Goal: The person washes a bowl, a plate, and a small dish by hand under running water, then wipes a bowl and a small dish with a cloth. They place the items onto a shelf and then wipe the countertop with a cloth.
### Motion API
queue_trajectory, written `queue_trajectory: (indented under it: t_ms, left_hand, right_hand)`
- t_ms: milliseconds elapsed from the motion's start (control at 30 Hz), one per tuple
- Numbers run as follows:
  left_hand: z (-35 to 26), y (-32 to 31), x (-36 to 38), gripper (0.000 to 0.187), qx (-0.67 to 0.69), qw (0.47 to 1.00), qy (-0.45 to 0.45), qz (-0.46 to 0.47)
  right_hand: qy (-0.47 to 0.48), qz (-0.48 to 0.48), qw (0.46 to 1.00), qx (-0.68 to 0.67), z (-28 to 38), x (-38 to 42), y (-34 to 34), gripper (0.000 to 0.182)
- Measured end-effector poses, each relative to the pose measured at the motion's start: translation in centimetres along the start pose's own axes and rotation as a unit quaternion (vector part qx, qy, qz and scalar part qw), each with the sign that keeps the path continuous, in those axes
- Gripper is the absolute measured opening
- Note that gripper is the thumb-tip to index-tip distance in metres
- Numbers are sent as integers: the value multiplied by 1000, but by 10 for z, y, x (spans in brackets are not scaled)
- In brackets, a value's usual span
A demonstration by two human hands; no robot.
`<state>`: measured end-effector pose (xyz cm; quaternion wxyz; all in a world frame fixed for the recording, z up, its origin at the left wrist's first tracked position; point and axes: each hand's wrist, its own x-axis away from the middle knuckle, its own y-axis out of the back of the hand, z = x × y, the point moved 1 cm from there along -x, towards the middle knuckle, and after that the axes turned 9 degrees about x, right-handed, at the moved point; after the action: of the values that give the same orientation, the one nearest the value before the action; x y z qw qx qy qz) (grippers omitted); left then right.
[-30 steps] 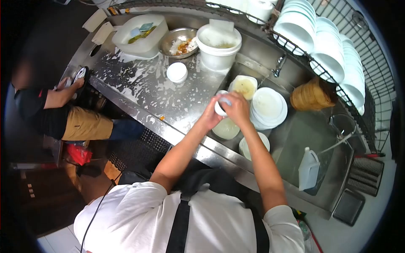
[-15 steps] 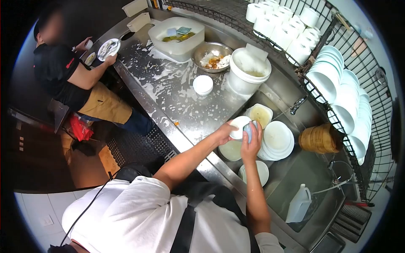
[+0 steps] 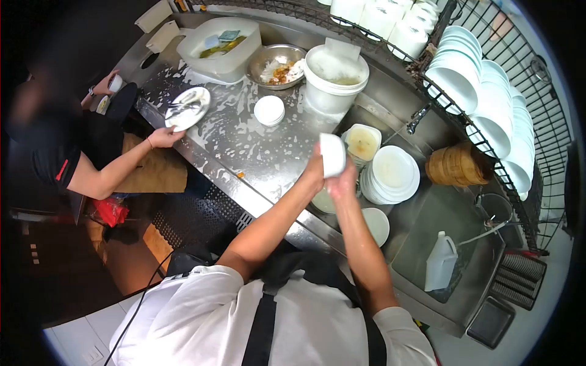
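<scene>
Head view shows both hands raised over the sink's near edge, gripping a small white bowl between them. Left hand clasps the bowl's left side, while the right hand presses up from beneath it; whether a sponge sits in that palm cannot be told from here. The bowl is tilted on edge, held in the air just above a bowl of cloudy water in the sink.

Just right of the grip lies a stack of white plates, and beyond the grip stands a square tub of murky liquid. Farther behind, a white bucket and a metal bowl of scraps rest on the soapy counter. Well left of the grip, a co-worker's hand holds a plate.

To scrub well, I judge the left hand should hold firm while the right turns around the rim and base, keeping the slippery bowl low over the sink.
</scene>
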<state>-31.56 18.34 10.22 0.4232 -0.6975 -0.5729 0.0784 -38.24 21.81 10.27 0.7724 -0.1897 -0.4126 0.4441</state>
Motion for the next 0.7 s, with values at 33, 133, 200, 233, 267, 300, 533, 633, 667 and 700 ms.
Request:
queue_trajectory:
  t_ms: [33,133,200,233,267,300,533,633,667,700]
  left_hand:
    - [-5,-1,-1,23,21,999,-34,-33]
    - [-24,12,-4,20,3,983,-145,-111]
    - [-24,36,-15,26,-113,960,-220,-128]
    - [-31,35,-10,26,-167,958,-211,-104]
    - [-38,36,-3,26,-221,951,-201,-82]
    - [-46,35,6,26,-274,941,-189,-60]
    - [-48,66,12,41,-504,846,-155,-83]
    - [-64,112,2,50,-594,781,-116,-151]
    - [-72,140,-2,48,-628,748,-168,-133]
    - [-82,165,-9,44,-661,730,-115,-132]
  right_hand:
    - [20,-41,999,-3,-12,7,-7,40]
    - [196,-49,961,187,-27,40,-31,42]
    - [379,-45,812,442,-20,51,-41,41]
    - [413,-34,771,483,-10,50,-44,39]
    - [446,-21,728,521,-1,46,-47,37]
    - [477,-9,682,555,7,40,-48,36]
    - [134,-51,937,318,-18,-20,-21,42]
    - [-7,34,917,397,-34,-6,-15,44]
    - [0,23,911,411,-39,-5,-19,44]
    - [55,26,887,457,-34,-7,-27,44]
